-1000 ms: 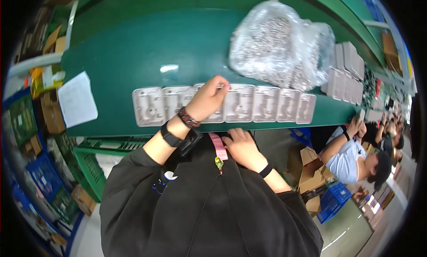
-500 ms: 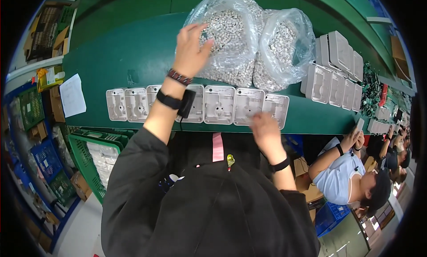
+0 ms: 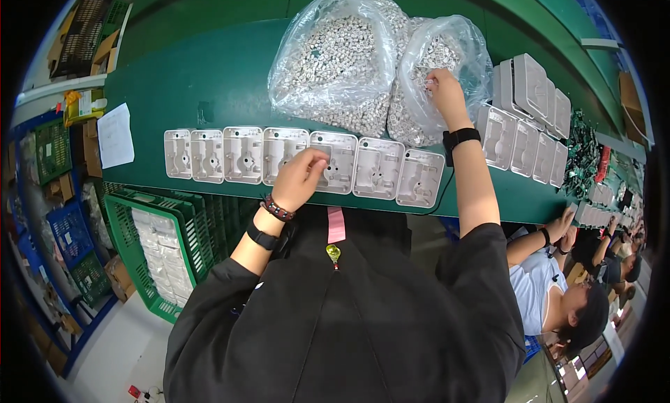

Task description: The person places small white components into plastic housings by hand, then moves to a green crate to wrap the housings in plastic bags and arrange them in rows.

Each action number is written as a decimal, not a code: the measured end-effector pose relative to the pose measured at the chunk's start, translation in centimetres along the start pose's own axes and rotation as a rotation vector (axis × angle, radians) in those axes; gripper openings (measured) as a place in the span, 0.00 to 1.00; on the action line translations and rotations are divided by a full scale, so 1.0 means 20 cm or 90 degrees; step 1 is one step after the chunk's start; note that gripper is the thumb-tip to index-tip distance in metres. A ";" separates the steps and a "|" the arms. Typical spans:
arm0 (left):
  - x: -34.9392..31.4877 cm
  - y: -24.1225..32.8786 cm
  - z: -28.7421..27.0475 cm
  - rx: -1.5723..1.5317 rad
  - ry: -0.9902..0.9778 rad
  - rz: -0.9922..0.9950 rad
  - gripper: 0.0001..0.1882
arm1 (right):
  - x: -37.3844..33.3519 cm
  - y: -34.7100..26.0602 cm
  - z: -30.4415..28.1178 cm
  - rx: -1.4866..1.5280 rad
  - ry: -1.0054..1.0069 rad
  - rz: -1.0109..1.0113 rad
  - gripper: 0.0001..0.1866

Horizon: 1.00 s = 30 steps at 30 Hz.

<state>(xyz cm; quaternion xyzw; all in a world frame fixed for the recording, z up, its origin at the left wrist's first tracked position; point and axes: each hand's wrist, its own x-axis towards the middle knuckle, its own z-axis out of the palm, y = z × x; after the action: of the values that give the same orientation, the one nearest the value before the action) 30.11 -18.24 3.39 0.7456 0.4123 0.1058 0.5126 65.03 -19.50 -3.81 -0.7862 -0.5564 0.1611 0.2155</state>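
A row of several light-grey rectangular housings (image 3: 243, 155) lies along the near edge of the green table. My left hand (image 3: 297, 178) hovers over the middle of this row, beside a housing (image 3: 344, 152), its thumb and fingers drawn together. Whatever they hold, if anything, is too small to make out. My right hand (image 3: 449, 99) reaches into the right clear plastic bag (image 3: 480, 71), fingertips closed among small whitish metallic-looking parts (image 3: 440, 53). To its left stands a bigger clear bag (image 3: 278, 89) filled with similar small parts.
Stacked grey housings (image 3: 534, 85) stand at the right, beside a heap of dark green pieces (image 3: 579, 155). A paper sheet (image 3: 116, 136) lies on the left. Green crates (image 3: 129, 253) stand below the table's left side. A co-worker (image 3: 544, 284) sits at the right.
My left hand has come back from the left bag to the housings. My right hand has left the housings at the row's right end and gone into the right bag.
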 end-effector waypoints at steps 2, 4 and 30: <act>0.01 0.03 0.05 0.016 -0.029 0.004 0.08 | 0.01 0.02 -0.02 0.047 0.089 0.019 0.07; 0.06 0.12 0.09 -0.104 -0.070 -0.002 0.08 | 0.00 0.03 -0.05 0.069 0.136 0.028 0.07; 0.37 0.67 0.50 -1.052 -0.173 -0.373 0.24 | -0.61 -0.66 -0.36 0.180 0.349 -0.172 0.11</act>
<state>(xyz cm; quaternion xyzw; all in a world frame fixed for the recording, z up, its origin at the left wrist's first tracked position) 47.47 -21.51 8.38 0.0075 0.3140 0.1444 0.9384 53.92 -28.29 9.41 -0.6816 -0.5494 -0.0108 0.4832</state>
